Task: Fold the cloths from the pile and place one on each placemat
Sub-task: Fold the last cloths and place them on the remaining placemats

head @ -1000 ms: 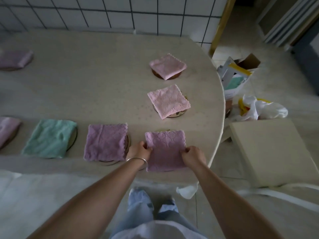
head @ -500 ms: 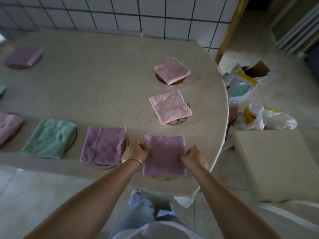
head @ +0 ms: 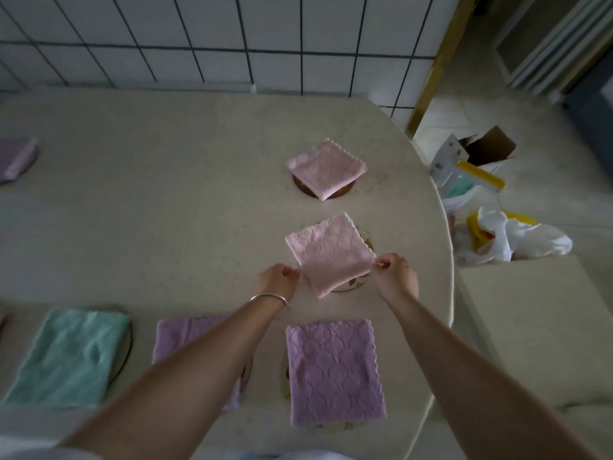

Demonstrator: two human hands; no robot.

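Left hand: the left hand (head: 278, 281), a bangle (head: 269, 299) on its wrist, pinches the left corner of the pink cloth (head: 329, 254), fingers curled at the cloth's 9 o'clock.
Right hand: the right hand (head: 395, 276) pinches the opposite corner at the cloth's 3 o'clock.
Pink cloth: folded square, turned like a diamond, over a round placemat (head: 362, 283) of which only the right and near rim shows.
Hidden or cut off: a purple cloth (head: 15, 157) at the table's 10 o'clock is cut by the frame edge. The green cloth (head: 66, 356) at 8 o'clock hides all but a dark arc of its mat. The left forearm crosses the lilac cloth (head: 185, 340) at 7 o'clock. The nearest purple cloth (head: 333, 370) at 6 o'clock lies flat, with a sliver of mat showing below it. The far pink cloth (head: 326, 168) at 12 o'clock leaves only a brown rim of its mat visible.
Surface: a pale, speckled table (head: 166, 200) with a rounded right edge.
Room: white tiled wall (head: 199, 38) with dark grout at 12 o'clock. On the floor at 3 o'clock sit an open cardboard box (head: 487, 151), a white plastic bag (head: 527, 240) and a pale cushion-like slab (head: 537, 327).
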